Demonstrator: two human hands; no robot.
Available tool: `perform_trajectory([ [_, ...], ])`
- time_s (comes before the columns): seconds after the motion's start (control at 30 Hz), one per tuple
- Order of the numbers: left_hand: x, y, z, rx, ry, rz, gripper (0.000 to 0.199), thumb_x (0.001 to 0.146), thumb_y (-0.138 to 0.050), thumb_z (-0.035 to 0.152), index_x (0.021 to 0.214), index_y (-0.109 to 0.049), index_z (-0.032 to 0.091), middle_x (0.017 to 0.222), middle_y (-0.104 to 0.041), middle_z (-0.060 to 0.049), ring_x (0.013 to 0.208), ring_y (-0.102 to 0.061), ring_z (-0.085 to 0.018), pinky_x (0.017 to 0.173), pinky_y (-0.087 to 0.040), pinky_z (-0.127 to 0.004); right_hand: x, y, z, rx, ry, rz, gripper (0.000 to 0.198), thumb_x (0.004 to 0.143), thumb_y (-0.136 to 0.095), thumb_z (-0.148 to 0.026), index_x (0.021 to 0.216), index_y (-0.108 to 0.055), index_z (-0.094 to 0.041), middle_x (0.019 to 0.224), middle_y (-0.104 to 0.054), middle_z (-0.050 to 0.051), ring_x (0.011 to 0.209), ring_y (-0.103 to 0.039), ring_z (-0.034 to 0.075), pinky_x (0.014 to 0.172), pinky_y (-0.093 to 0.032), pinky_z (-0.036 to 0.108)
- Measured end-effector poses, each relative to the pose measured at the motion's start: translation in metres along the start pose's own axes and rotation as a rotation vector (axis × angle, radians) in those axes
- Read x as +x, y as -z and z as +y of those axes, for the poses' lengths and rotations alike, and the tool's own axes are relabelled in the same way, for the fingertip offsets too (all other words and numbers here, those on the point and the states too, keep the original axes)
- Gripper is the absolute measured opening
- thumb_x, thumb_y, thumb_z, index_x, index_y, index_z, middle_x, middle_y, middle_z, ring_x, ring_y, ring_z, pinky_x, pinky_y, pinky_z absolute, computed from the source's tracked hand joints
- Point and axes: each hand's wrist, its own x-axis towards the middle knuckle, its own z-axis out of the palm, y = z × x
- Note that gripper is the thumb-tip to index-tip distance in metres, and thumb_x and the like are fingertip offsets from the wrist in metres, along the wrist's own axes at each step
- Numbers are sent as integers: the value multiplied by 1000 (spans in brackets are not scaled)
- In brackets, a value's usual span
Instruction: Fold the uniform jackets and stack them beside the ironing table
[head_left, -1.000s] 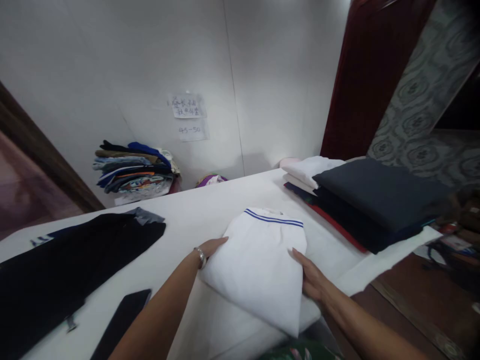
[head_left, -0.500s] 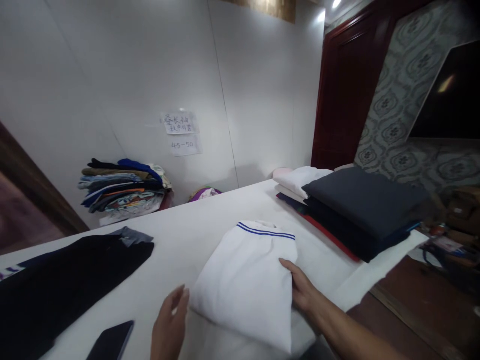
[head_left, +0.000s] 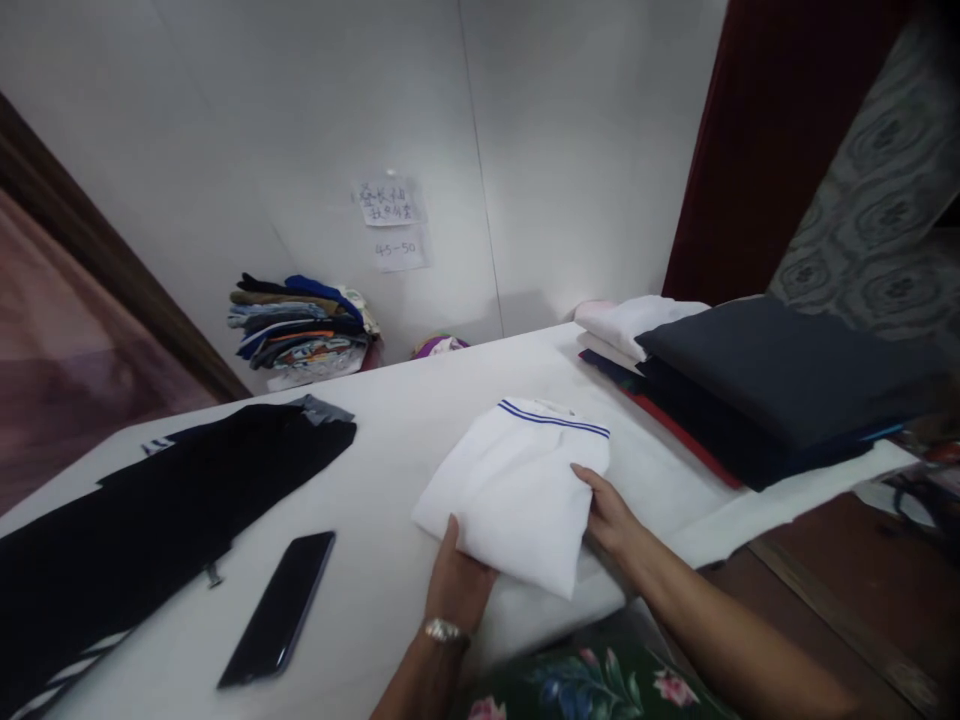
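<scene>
A folded white garment [head_left: 517,490] with two blue stripes along its far edge lies in front of me at the table's near side. My left hand [head_left: 461,575] grips its near left edge, thumb on top and fingers underneath. On the garment's right side, my right hand [head_left: 606,510] holds the edge the same way, thumb above and fingers hidden below the cloth. A watch is on my left wrist.
Black clothing [head_left: 172,490] lies at the left of the white table [head_left: 397,440], with a phone [head_left: 277,610] beside it. Folded clothes [head_left: 757,370] are stacked at the right. Another clothes pile [head_left: 304,325] stands beyond the far edge, below paper notes [head_left: 394,220] on the wall.
My left hand has moved right, from beside the garment onto its near left edge. My right hand keeps its hold. The view has shifted, bringing the whole phone into sight.
</scene>
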Motion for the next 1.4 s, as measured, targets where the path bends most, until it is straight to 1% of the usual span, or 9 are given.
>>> perform_trajectory([
  [0.17,22,-6,-1,-130,-87,98,38,81,-60,16,119,-57,16,97,-71,-8,87,-69,-21,78,-58,-32,-9,2,3,-31,7,7,35,76,-64,-33,107,-56,-20,103,-70,7,107,-61,26,93,-49,42],
  [0.33,15,6,17,-63,-92,161,28,81,-60,15,109,-60,14,79,-72,-6,66,-69,-18,71,-59,-32,-13,12,-4,53,76,23,37,80,-62,-31,114,-56,-19,105,-70,5,107,-61,23,91,-51,38],
  [0.47,7,26,31,16,-75,162,24,80,-60,17,104,-62,12,78,-72,-8,66,-70,-21,69,-59,-33,-5,23,-17,75,94,51,27,84,-58,-32,108,-60,-22,100,-72,3,101,-64,22,87,-53,37],
  [0.67,1,47,45,84,-28,156,20,83,-57,19,99,-63,9,73,-72,-11,67,-70,-24,68,-59,-35,17,27,-37,-73,-3,91,19,87,-54,-30,100,-61,-17,91,-73,6,90,-68,22,80,-56,35],
  [0.87,1,62,55,126,-10,145,19,83,-57,20,95,-64,8,72,-71,-12,65,-70,-24,65,-59,-34,38,28,-54,-235,-110,106,20,86,-59,-32,96,-61,-14,74,-72,4,60,-66,15,56,-55,24],
  [0.97,-1,67,59,139,-6,164,17,83,-57,19,94,-64,7,71,-71,-12,63,-70,-24,64,-59,-34,46,23,-57,-320,-205,60,29,84,-61,-36,100,-61,-12,80,-73,7,67,-68,18,62,-56,27],
  [1.1,-4,69,62,139,-5,179,16,83,-57,19,92,-65,8,70,-71,-12,65,-70,-24,65,-59,-33,53,12,-59,-424,-274,31,31,80,-67,-30,103,-62,-10,87,-73,10,76,-69,20,73,-56,30],
  [1.2,-5,71,63,142,5,188,16,83,-57,19,91,-65,7,70,-71,-13,66,-70,-25,63,-59,-32,55,6,-60,-515,-309,-70,37,75,-71,-28,106,-62,-10,93,-72,13,81,-69,22,79,-55,33],
  [1.4,-7,70,64,153,6,189,21,84,-57,20,98,-64,6,69,-71,-12,58,-69,-24,60,-59,-33,50,5,-60,-622,-245,-256,74,64,-79,-20,130,-46,-24,114,-67,9,94,-67,25,88,-52,45],
])
